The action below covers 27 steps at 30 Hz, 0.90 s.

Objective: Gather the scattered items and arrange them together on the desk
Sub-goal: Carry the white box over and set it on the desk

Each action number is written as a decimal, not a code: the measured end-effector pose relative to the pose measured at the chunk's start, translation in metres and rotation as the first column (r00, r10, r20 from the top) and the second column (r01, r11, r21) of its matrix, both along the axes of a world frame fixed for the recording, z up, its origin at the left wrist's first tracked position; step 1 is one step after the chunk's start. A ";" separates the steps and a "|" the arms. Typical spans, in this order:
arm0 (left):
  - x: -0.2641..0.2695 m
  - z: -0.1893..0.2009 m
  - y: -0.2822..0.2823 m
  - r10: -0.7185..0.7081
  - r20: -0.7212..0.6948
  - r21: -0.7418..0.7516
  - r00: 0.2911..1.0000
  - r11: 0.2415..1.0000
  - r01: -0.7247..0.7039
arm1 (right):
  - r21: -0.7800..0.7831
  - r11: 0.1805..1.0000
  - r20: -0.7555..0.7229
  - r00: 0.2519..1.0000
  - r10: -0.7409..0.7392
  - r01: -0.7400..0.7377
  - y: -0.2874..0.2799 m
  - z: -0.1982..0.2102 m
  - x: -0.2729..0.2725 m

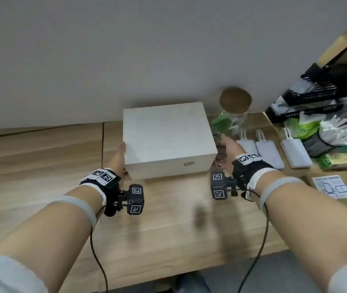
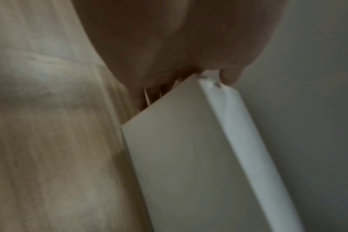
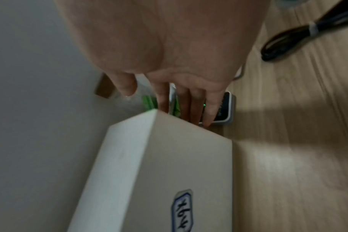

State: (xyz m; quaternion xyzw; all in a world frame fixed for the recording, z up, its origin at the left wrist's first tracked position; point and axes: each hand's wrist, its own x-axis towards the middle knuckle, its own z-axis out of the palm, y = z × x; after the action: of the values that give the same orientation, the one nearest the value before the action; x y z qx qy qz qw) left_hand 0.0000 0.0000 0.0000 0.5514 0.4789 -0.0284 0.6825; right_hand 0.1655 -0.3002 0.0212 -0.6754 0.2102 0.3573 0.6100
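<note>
A white box (image 1: 166, 134) with a small label on its front stands on the wooden desk (image 1: 41, 176), near the wall. My left hand (image 1: 122, 153) lies flat against the box's left side, and its thumb (image 2: 228, 78) rests on the top edge of the box (image 2: 189, 157). My right hand (image 1: 228, 149) is at the right side of the box (image 3: 169, 157), with straight fingers (image 3: 210, 113) reaching down past the far corner and the thumb spread apart. Whether the right palm touches the box is hidden.
Right of the box stand a cork-lidded glass jar (image 1: 235, 100) with green contents and three white power banks (image 1: 269, 153). A small dark device (image 3: 226, 108) lies by my right fingertips. A black rack (image 1: 324, 89), white gloves (image 1: 337, 132) and a labelled carton (image 1: 333, 187) crowd the right end.
</note>
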 end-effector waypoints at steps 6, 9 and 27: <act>-0.005 -0.013 -0.011 0.027 0.155 -0.216 0.988 0.976 0.007 | 0.150 0.988 -0.144 0.989 -0.017 0.039 0.016 -0.026 -0.003; -0.006 -0.019 -0.010 -0.002 0.182 -0.154 0.983 0.988 0.030 | 0.105 0.994 -0.158 0.987 -0.024 0.041 0.022 -0.029 -0.002; -0.124 0.069 0.090 0.252 0.203 -0.313 0.946 0.932 -0.181 | 0.296 0.918 -0.129 0.941 0.311 -0.263 0.120 0.060 -0.082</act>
State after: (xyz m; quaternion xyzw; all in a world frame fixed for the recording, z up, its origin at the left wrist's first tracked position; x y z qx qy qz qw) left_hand -0.1245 0.0897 0.0693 0.3880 0.4417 0.0445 0.8077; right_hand 0.0839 -0.1801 0.0814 -0.5741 0.1093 0.5263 0.6176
